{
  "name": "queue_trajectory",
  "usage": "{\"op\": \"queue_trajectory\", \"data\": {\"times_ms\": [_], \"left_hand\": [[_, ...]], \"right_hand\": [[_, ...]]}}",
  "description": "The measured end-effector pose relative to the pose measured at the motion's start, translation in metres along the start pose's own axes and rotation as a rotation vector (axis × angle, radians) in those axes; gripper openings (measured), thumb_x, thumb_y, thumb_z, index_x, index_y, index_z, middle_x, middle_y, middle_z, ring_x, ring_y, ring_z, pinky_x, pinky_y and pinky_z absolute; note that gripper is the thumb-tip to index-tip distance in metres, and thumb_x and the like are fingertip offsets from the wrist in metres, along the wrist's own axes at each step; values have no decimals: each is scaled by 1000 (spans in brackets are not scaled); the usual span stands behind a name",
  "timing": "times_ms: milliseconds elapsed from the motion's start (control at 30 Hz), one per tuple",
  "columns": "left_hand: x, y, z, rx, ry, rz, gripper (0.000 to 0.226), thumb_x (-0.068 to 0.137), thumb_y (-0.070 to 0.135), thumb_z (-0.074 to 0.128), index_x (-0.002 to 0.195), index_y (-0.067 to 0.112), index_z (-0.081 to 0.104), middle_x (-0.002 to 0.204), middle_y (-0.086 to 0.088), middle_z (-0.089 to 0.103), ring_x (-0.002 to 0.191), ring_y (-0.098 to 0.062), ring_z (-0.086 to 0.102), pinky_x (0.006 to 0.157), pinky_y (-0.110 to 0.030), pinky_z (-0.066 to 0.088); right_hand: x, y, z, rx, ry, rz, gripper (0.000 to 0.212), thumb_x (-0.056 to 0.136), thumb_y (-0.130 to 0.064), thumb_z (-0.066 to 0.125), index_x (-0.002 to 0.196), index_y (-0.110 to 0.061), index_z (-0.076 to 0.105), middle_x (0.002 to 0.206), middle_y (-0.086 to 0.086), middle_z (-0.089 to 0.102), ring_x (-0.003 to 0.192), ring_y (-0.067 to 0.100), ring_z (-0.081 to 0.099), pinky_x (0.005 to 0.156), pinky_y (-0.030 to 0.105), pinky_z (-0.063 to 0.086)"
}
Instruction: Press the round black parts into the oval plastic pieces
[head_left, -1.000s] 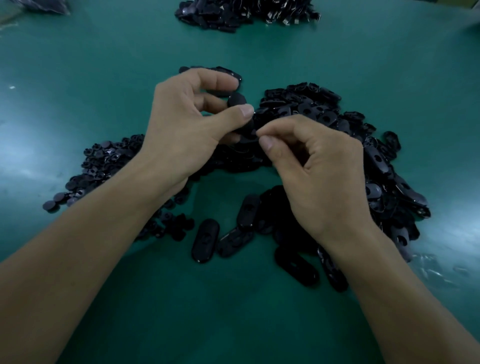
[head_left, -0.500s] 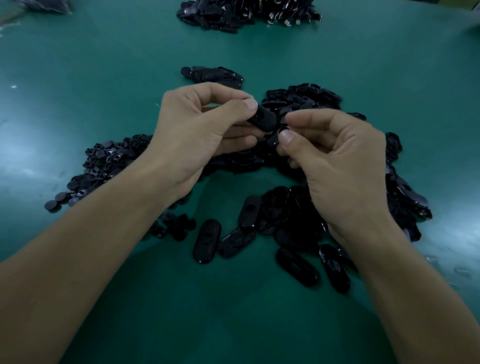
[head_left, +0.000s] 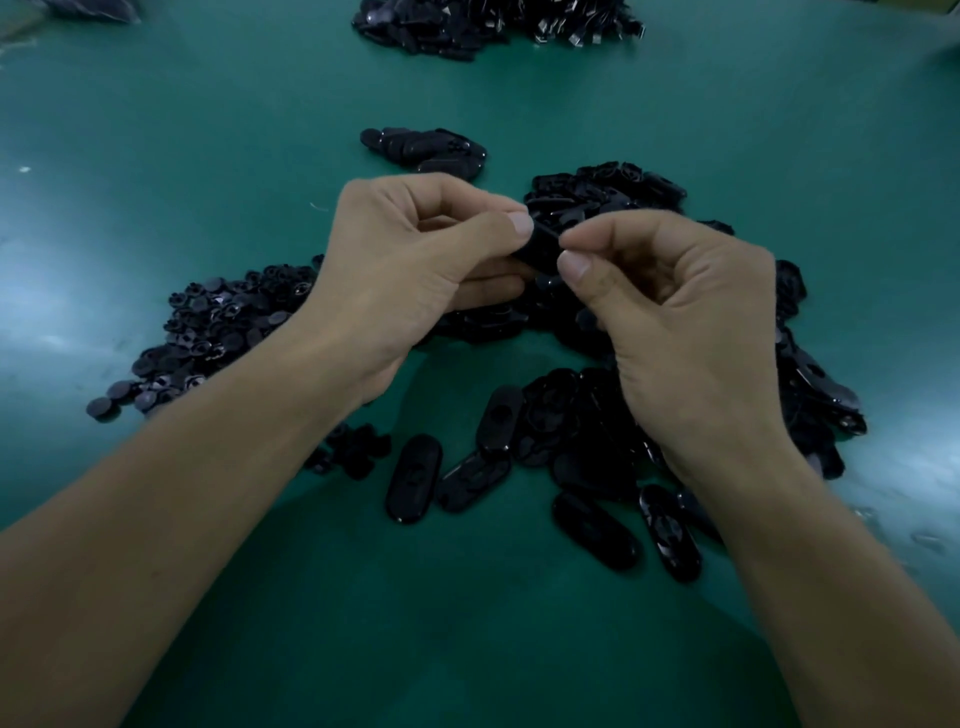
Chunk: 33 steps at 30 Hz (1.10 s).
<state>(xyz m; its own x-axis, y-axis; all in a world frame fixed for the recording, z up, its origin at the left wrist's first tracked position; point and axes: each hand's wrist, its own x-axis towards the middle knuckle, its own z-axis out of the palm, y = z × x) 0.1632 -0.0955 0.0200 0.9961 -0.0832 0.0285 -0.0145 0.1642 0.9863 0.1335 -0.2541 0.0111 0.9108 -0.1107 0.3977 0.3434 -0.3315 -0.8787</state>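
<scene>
Above the middle of the green table, my left hand and my right hand meet over one black oval plastic piece. The left thumb and curled fingers grip its left end. The right thumb and forefinger pinch at its right end; whether a round part sits between those fingertips is hidden. A heap of small round black parts lies to the left, partly under my left forearm. Loose oval pieces are piled behind and to the right of my hands.
Several oval pieces lie flat on the green table in front of my wrists. A small cluster of ovals sits beyond my left hand. Another dark pile lies along the far edge.
Both hands lifted off the pile with the oval piece and came closer to me. The right thumb and forefinger have closed in on the piece's right end.
</scene>
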Motion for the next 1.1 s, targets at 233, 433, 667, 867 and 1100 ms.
{"op": "queue_trajectory", "data": {"times_ms": [233,433,667,867,1100], "left_hand": [[1,-3,1,23,-41,21,10,86,4,73,79,11,73,76,-10,76,71,-23,76,65,-26,60],[2,-6,0,80,-91,76,8,87,5,74,81,11,74,77,-10,76,75,-25,75,67,-26,59],[3,-10,-1,181,-126,159,4,87,8,76,86,11,74,80,-14,76,77,-28,75,71,-31,61],[2,-12,-1,264,-143,225,4,86,11,76,89,11,74,79,-10,76,74,-26,75,74,-38,63],[0,-15,-1,507,-168,326,22,73,8,78,90,19,70,79,6,76,72,-11,74,70,-26,59]], "right_hand": [[-2,-3,1,-76,-4,1,17,90,-10,72,96,-25,76,80,-19,71,77,-5,67,73,13,51],[-1,-1,-1,-93,22,66,24,89,-16,72,89,-35,58,80,-8,71,77,8,68,72,31,56],[-3,-2,-3,-98,28,103,35,86,-15,73,83,-31,42,81,1,71,78,18,71,74,44,59],[-2,-1,-5,-80,15,148,33,83,-15,74,81,-30,44,80,0,73,78,17,72,74,45,60],[-2,3,-3,-89,14,212,41,76,-19,79,72,-28,40,71,0,74,70,28,71,67,55,57]]}}
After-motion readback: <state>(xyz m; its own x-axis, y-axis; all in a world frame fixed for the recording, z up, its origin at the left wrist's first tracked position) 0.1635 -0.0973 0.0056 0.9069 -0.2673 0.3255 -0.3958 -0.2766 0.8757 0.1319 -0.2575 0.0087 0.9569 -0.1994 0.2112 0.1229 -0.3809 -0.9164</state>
